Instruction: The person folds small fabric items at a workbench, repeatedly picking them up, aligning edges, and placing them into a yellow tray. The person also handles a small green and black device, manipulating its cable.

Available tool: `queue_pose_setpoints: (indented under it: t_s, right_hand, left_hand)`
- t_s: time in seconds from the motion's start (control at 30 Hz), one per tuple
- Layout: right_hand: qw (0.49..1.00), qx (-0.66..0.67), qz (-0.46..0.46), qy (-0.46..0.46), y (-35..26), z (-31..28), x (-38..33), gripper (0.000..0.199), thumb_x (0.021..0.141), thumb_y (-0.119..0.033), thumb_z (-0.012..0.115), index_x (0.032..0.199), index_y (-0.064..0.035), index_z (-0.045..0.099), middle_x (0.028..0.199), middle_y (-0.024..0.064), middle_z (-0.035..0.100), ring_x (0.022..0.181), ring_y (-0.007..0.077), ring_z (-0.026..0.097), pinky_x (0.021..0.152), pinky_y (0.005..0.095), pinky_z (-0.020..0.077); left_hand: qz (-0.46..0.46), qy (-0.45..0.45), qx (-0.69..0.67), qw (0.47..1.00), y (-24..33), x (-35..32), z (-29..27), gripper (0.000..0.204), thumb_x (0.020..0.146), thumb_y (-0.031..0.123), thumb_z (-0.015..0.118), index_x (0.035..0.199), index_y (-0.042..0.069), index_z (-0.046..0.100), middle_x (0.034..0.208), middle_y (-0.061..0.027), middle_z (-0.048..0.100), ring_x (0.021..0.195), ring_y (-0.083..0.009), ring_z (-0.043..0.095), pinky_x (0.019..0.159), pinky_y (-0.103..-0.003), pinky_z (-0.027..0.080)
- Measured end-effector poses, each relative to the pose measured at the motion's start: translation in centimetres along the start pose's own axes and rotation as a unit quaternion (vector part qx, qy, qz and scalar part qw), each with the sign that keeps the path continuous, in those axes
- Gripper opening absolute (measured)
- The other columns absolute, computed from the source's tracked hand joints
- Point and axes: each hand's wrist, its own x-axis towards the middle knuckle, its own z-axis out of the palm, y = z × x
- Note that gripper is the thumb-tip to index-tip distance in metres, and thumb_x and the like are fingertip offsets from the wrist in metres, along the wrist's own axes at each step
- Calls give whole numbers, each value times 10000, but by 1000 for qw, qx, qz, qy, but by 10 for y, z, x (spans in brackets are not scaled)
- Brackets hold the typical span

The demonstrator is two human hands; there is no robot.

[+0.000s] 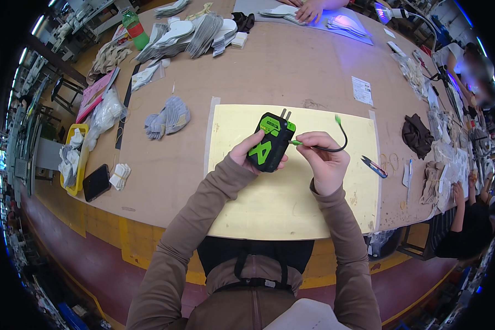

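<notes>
While left hand (246, 152) grips green-black charger (270, 142), white label (362, 90) beyond

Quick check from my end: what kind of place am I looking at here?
Most likely a shoe or insole workshop. A long brown worktable carries stacks of cut insole pieces, and another person's hand works on more under violet light. The left hand holds a black-and-green charger; the right hand pinches its cable.

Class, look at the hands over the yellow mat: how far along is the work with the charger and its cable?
Done: the left hand grips the black and green charger, its prongs up. In hand: the right hand pinches the short black cable, one green plug at the charger's side. Left: whether that plug is seated cannot be told; the other green plug hangs free above the yellow mat.
</notes>
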Motion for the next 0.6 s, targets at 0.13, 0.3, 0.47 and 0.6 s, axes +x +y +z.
queue_pose_setpoints:
  t_s: [0.13,0.3,0.47,0.6]
  right_hand:
    - [999,-30,-37,-12,0,0,-1,210,761,196,584,879,24,611,955,139,633,915,204,619,784,287,530]
    - [994,-63,-82,-23,4,-4,-2,184,750,157,618,855,8,642,941,136,671,903,218,635,771,297,521]
    - [986,-95,-131,-48,1,-3,-1,202,712,187,611,811,11,623,912,149,657,872,224,623,742,298,510]
    - [972,-119,-180,-91,-3,-3,0,248,682,179,608,837,-9,657,936,133,679,854,241,630,718,305,524]
  left_hand:
    - [16,8,-2,1000,-1,1,-2,470,981,385,416,1224,-8,503,973,-215,642,846,-304,671,751,-399,580]
    - [22,1,9,1000,-2,3,-4,454,969,365,452,1228,-4,499,1019,-216,630,900,-322,658,780,-429,576]
    - [41,-22,45,998,-3,3,-8,448,954,358,475,1231,7,501,1041,-206,627,913,-321,653,793,-438,573]
    - [53,-36,28,998,-4,1,-12,471,936,349,512,1234,-13,473,1041,-196,617,907,-302,651,797,-419,568]
